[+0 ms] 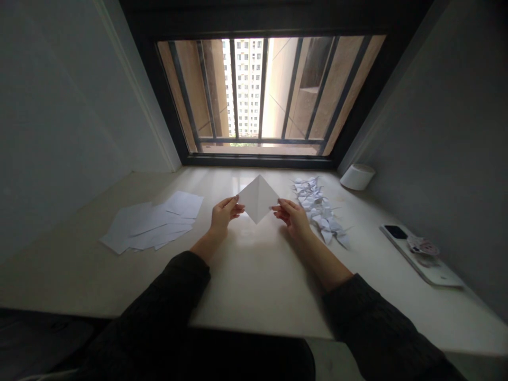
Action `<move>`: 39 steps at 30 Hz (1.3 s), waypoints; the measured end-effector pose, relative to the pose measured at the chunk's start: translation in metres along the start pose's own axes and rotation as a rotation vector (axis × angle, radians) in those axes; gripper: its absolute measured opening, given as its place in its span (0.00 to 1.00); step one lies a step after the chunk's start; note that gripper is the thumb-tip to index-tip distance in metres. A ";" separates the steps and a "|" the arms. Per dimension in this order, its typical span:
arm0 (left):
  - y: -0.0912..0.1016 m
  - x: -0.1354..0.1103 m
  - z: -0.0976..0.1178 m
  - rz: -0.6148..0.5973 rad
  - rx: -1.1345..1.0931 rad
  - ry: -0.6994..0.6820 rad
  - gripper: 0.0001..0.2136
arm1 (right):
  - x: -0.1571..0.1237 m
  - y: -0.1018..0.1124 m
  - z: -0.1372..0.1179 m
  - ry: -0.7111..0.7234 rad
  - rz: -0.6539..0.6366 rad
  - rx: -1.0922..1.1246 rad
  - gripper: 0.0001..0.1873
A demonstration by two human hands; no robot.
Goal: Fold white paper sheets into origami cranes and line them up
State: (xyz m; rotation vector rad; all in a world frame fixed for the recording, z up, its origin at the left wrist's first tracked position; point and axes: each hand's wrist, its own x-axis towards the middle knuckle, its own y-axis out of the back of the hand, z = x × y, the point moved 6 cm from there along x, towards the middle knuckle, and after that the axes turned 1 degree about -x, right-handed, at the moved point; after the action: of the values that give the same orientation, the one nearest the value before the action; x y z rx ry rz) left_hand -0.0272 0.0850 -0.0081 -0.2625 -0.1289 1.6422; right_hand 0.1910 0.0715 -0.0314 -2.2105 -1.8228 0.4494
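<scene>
A square sheet of white paper point(259, 200) is held up above the white sill, turned so that it looks like a diamond. A crease runs down its middle from the top corner to the bottom one. My left hand point(225, 212) pinches the left corner between thumb and fingers. At the opposite corner, my right hand point(292, 214) grips the paper the same way. Close to the right hand lies a group of small folded white paper figures point(317, 206) with pointed tips. Some of that group is hidden behind the right hand.
Loose white paper sheets point(153, 222) lie overlapping at the left of the sill point(254, 280). To the right are a phone point(420, 259) with a round grip on its back and a white cylindrical object point(357, 177). A barred window point(254, 161) closes off the far side; walls flank both sides.
</scene>
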 end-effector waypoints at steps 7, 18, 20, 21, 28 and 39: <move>-0.003 -0.002 -0.001 -0.033 -0.011 0.064 0.18 | 0.000 0.001 0.000 0.001 0.004 -0.001 0.14; 0.001 0.000 0.005 0.016 0.044 -0.005 0.18 | -0.003 0.001 -0.006 0.117 0.041 -0.092 0.18; 0.003 0.000 0.007 0.043 0.053 -0.025 0.17 | -0.003 0.001 -0.006 0.121 0.042 -0.115 0.18; 0.004 -0.001 0.009 0.054 0.060 -0.038 0.18 | -0.003 0.001 -0.006 0.126 0.047 -0.124 0.18; -0.004 -0.003 0.010 -0.030 0.088 -0.100 0.18 | -0.002 0.002 -0.012 0.181 0.077 -0.100 0.16; -0.015 -0.011 0.006 -0.066 -0.109 -0.065 0.19 | -0.013 -0.010 -0.021 0.269 0.070 -0.108 0.19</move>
State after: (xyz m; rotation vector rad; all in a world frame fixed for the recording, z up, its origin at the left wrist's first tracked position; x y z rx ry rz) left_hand -0.0134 0.0757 0.0026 -0.2847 -0.2742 1.5813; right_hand 0.1880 0.0609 -0.0068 -2.2817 -1.6675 0.0613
